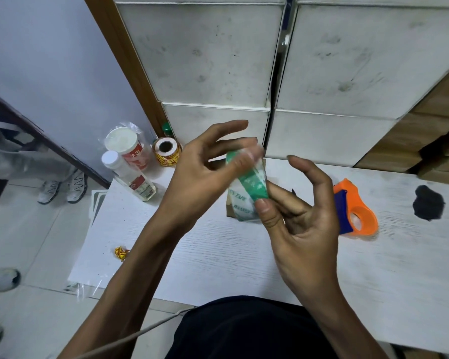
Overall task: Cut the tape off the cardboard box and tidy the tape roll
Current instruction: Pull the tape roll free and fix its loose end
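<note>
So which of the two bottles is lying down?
The clear bottle with the white cap lies on its side; the wrapped red-labelled bottle behind it stands upright.

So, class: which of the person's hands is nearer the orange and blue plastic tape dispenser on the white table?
Right. The right hand is just beside the orange and blue plastic tape dispenser; the left hand is farther away, beyond the green tape strip.

**Soft, even light, with blur at the fingertips**

Flat, diffuse light fills the scene, bright enough everywhere, no hard glare. Shadows stay faint: a soft one sits under the orange tape dispenser [355, 211] on the white table [412, 268]. Motion blur smears the left hand's [192, 177] fingertips [254, 151] and the top of the green tape strip [249, 182]. The wide-angle lens bends the white cabinet fronts [205, 60] outward, and the floor corners soften toward the left edge.
</note>
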Tool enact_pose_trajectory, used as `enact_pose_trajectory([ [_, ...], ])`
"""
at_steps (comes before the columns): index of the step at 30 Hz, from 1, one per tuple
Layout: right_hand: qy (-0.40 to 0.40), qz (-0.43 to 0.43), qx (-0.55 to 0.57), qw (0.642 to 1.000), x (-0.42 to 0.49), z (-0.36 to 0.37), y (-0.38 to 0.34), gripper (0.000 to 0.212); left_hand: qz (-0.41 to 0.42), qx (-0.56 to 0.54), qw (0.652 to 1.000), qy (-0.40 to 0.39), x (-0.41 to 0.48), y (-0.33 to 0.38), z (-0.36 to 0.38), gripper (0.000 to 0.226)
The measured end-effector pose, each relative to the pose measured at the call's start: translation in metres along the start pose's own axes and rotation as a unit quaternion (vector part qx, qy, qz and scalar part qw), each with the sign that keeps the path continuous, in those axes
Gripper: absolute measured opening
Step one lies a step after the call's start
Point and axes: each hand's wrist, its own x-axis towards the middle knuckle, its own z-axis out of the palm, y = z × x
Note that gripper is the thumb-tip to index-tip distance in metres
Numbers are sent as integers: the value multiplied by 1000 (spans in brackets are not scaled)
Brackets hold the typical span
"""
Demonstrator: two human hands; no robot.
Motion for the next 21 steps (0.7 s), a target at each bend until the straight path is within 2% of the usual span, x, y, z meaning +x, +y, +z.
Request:
enact_pose_trajectory([
  [3,-1,17,4,1000,2,-3,2,57,4,12,998,-54,-1,-5,-4,76],
  [6,2,47,4,999,3,-5,4,55,3,12,998,-54,0,-8,-1,83],
  [9,-9,68,-2,998,6,-10,6,52,15,17,1000,-22,1,-15,7,65],
  [12,-19,74,-18,997,9,-13,10,43,26,7,999,25,4,-25,16,41],
  [14,-18,79,-45,996,10,-16,16,35,28,-7,998,48,8,-31,22,33],
  [21,-10,27,-247,969,14,-45,40,26,13,28,999,-27,16,-53,35,26],
])
